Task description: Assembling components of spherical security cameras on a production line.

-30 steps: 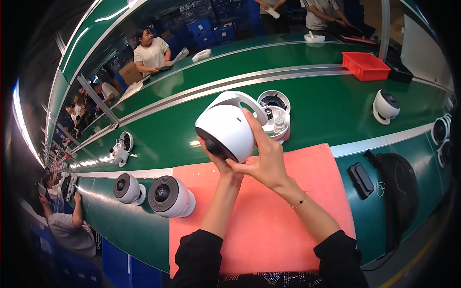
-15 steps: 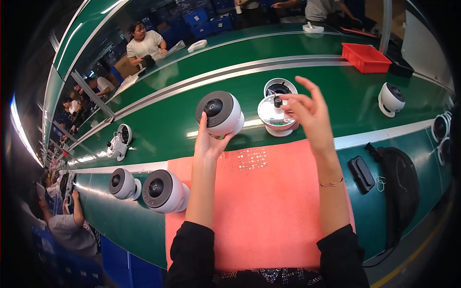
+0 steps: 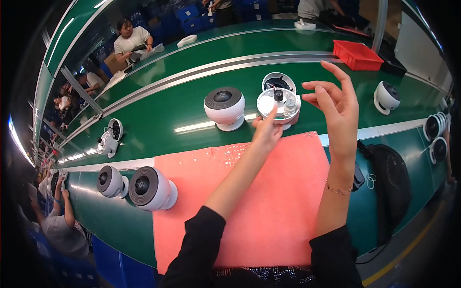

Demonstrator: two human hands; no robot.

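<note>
Just beyond the pink mat [image 3: 278, 192] stands a white round camera with its shell opened [image 3: 274, 101], a black lens post and a small round part showing inside. My left hand [image 3: 267, 130] grips its near side, thumb up over the rim and fingers lower down. To its right my right hand [image 3: 338, 103] is raised, fingers bent and apart, index finger lifted; nothing shows in it. A closed white ball camera with a grey top [image 3: 224, 108] stands upright to the left. Small shiny dots [image 3: 235, 154] lie in rows at the mat's far edge.
Two ball cameras [image 3: 149, 188] sit at the mat's left; another opened one [image 3: 109, 139] lies farther left. At right are a ball camera [image 3: 387, 97], a red bin [image 3: 357, 55], a black bag [image 3: 391, 187] and a dark case [image 3: 358, 177]. A person [image 3: 132, 41] works across the line.
My left hand has let go of the closed ball camera, now standing on the green surface, and moved right to the opened one. My right hand has drawn back rightward from it.
</note>
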